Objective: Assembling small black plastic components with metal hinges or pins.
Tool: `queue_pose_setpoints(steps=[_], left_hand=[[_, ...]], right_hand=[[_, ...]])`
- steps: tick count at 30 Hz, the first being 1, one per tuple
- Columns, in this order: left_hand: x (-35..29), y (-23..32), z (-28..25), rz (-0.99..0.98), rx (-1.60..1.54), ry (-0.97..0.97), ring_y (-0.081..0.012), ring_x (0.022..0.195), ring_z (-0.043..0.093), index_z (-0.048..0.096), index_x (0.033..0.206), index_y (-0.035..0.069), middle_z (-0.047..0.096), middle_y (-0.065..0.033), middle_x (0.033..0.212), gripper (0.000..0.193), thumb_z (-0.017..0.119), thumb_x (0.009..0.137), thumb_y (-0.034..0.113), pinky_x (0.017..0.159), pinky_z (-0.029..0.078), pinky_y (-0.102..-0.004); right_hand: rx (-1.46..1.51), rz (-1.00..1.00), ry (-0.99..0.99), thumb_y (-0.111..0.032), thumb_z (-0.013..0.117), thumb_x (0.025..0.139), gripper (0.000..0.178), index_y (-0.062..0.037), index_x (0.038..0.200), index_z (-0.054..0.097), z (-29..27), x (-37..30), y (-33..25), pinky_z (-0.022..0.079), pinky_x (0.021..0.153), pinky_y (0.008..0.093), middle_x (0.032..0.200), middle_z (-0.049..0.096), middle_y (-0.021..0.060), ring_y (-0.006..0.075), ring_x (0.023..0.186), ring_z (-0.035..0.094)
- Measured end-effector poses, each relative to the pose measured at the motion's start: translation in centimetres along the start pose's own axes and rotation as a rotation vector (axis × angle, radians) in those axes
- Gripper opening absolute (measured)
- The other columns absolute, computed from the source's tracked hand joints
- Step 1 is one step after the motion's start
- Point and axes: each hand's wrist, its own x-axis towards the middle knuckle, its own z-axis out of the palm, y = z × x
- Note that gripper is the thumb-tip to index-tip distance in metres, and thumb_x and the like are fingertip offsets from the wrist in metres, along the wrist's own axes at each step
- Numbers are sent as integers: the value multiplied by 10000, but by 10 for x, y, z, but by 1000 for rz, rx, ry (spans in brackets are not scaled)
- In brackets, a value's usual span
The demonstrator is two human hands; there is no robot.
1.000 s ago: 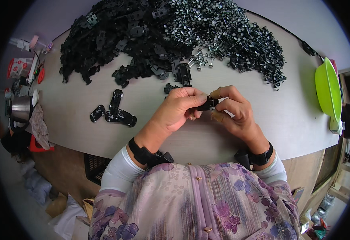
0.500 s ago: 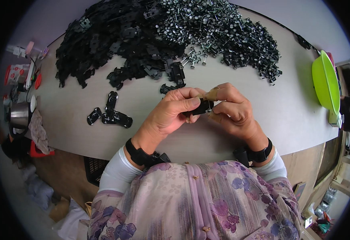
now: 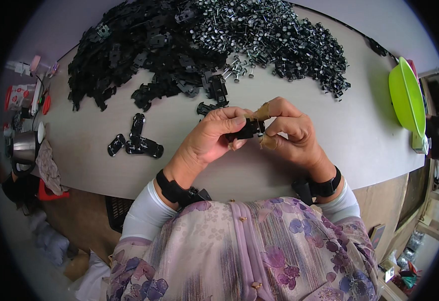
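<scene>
My left hand (image 3: 199, 134) is closed around a small black plastic toy car chassis (image 3: 243, 131), its thumb lying on top. At the right end of that chassis, my right hand (image 3: 297, 131) pinches a wheel axle (image 3: 260, 128) between thumb and forefinger, both wrapped in tan tape. The fingers partly cover the axle, so I cannot tell whether it is seated. Left of my hands lie several black chassis with wheels (image 3: 145, 147). Just beyond my left fingers are loose black chassis (image 3: 218, 90).
A big heap of black chassis (image 3: 129, 55) covers the table's far left, meeting a heap of metal axles with black wheels (image 3: 274, 37) at far right. A lime-green basin (image 3: 406, 98) stands at the right edge. A metal pot (image 3: 24, 146) and cloth (image 3: 48, 163) are at the left.
My right fingers have shifted slightly and spread a little apart at the end of the chassis, showing more of it and the axle. My left hand keeps its hold.
</scene>
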Motion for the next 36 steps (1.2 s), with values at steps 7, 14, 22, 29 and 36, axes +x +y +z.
queue_pose_setpoints(steps=[7,14,22,29,36], left_hand=[[0,-4,-1,-14,-32,64,-138,591,560,647,1017,10,643,-65,853,184,636,927,170,516,436,-229],[0,-1,9,21,171,155,-147,647,626,628,1070,6,653,-70,872,198,589,958,164,552,491,-246],[5,-8,17,-80,540,225,-128,764,672,609,926,-7,611,-136,1153,131,566,953,115,598,557,-217],[8,1,-1,120,510,383,-116,667,657,641,1053,-7,671,-64,899,163,583,950,106,548,533,-205],[8,-2,1,71,490,324,-98,600,635,636,1080,-2,654,-46,843,212,616,948,162,488,507,-199]], right_hand=[[-259,-138,-34,55,713,612,206,-46,700,557,6,5,-5,496,683,338,937,608,83,261,813,578],[-318,-94,-10,23,726,621,218,-41,771,582,6,6,-1,497,696,343,948,620,86,276,818,576],[-545,90,232,13,677,721,233,-8,943,606,-48,20,51,490,811,363,1046,636,129,332,911,603],[-590,123,46,46,625,667,141,-2,799,608,-48,12,41,475,741,357,946,666,78,290,832,567],[-454,412,281,0,648,724,117,-12,838,623,-44,13,36,478,735,359,951,658,85,290,865,580]])
